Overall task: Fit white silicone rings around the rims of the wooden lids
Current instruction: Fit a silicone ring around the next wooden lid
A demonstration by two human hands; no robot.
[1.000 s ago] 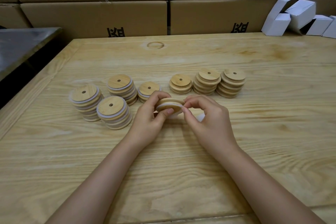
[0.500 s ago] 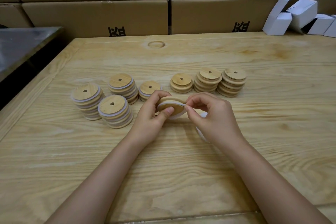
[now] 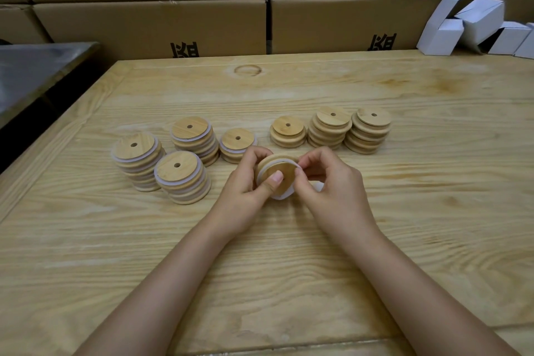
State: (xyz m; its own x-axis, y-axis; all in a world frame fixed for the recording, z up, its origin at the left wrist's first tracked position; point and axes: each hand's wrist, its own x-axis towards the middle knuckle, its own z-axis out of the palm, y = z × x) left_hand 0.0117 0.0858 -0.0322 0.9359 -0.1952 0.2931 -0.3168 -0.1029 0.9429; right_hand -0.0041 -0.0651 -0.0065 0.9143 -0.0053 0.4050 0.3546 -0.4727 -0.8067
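Tilted further toward the camera, the wooden lid (image 3: 281, 175) is being gripped mid-frame by the left hand (image 3: 245, 185); the white silicone ring (image 3: 281, 197), being pinched by the right hand (image 3: 332, 186), may be popped off by overstretching.

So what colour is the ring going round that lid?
White: the ring on the lid, head view.
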